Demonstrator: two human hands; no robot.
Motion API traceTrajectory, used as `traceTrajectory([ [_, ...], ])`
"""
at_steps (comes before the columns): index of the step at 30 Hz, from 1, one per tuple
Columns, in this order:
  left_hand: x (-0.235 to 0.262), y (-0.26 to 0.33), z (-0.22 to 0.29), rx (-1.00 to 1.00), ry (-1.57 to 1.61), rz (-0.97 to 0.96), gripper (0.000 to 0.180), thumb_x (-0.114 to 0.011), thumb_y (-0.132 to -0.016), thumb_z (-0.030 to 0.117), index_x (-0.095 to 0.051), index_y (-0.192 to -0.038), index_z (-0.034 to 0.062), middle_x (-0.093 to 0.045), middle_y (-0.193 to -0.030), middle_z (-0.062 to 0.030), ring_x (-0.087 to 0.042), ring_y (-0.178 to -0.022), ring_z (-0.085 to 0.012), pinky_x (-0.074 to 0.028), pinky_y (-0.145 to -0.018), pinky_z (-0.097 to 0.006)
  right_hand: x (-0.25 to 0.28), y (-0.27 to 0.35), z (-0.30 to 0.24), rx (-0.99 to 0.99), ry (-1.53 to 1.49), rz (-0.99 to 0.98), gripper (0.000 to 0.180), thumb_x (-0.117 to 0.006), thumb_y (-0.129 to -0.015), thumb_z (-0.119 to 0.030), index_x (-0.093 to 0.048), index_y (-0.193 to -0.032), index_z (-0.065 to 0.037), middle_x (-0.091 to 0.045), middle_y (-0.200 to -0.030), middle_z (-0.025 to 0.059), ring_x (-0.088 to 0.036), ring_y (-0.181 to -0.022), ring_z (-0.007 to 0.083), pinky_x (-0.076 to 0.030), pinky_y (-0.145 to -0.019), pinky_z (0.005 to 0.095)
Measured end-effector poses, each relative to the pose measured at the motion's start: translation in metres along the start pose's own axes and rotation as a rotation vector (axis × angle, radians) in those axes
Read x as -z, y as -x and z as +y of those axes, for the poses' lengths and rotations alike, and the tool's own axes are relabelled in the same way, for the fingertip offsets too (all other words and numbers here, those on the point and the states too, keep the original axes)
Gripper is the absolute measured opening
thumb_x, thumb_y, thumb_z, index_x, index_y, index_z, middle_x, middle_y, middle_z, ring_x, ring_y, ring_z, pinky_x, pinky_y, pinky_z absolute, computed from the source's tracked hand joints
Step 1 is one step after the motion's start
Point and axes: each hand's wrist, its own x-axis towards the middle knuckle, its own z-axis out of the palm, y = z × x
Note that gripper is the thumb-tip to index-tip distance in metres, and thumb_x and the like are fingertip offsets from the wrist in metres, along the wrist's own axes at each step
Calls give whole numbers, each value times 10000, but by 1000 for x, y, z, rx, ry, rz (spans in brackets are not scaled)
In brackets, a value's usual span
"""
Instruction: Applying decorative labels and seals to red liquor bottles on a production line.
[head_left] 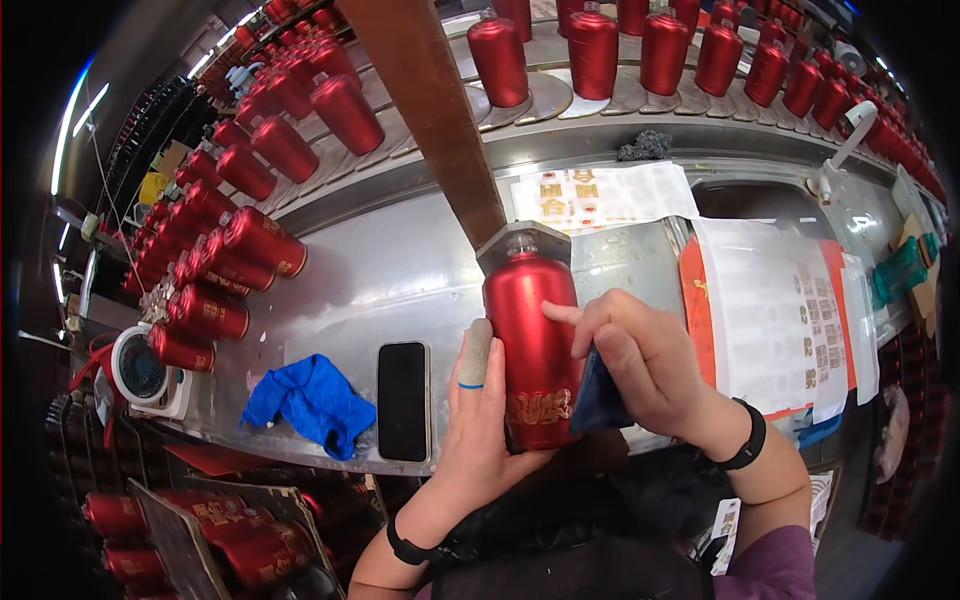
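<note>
A red bottle [533, 345] with a gold band near its base stands in front of me, its clear cap pressed against a metal plate on a brown wooden beam [432, 110]. My left hand [480, 420] cradles the bottle from the left, one finger wrapped in a grey sleeve with a blue ring. My right hand [645, 365] rests fingertips on the bottle's right side and pinches a dark blue cloth [598, 395] against it.
A black phone [403, 400] and a blue rag [310, 402] lie on the metal bench [380, 270]. Several red bottles [225, 270] lie in rows at left and stand on the conveyor [600, 55] behind. Label sheets [770, 310] lie at right, a small white fan [140, 372] at left.
</note>
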Motion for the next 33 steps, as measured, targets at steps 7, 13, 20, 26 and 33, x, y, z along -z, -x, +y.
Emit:
traceTrajectory([
  [7,1,0,0,-68,-14,35,1220,-904,-663,258,-123,-1551,-42,-171,-1570,-345,-196,-1461,-513,-229,-1171,-554,5,3,-2,-266,-761,50,373,-361,-1096,-323,-552,-971,-28,-524,-723,50,-618,-718,180,-533,-877,398],
  [13,8,7,-6,-23,-15,27,1243,-921,-652,289,-126,-1553,-28,-190,-1562,-343,-221,-1443,-516,-250,-1163,-548,30,38,-5,-422,-1098,228,398,-369,-1094,-369,-541,-986,-27,-479,-631,40,-553,-598,157,-577,-628,394],
  [20,-7,9,-10,88,110,-28,1213,-895,-688,219,-90,-1556,-48,-297,-1514,-307,-427,-1318,-459,-419,-1052,-465,61,79,2,-714,-293,384,211,-554,-1032,-173,-580,-1192,-38,-637,-949,21,-596,-814,59,-497,-703,215],
  [26,-12,10,-11,78,143,55,1124,-844,-724,94,-118,-1575,-7,-491,-1322,-215,-559,-1215,-341,-489,-1027,-408,3,58,-22,-417,1,11,346,-721,-870,-85,-614,-1196,-47,-672,-1046,93,-657,-941,185,-517,-825,297],
  [33,-13,12,-15,30,135,47,1119,-827,-749,146,-82,-1556,-67,-485,-1329,-292,-551,-1139,-435,-490,-922,-444,22,29,3,-178,477,188,233,-720,-818,-67,-684,-1049,-74,-645,-929,109,-655,-893,295,-524,-774,362],
])
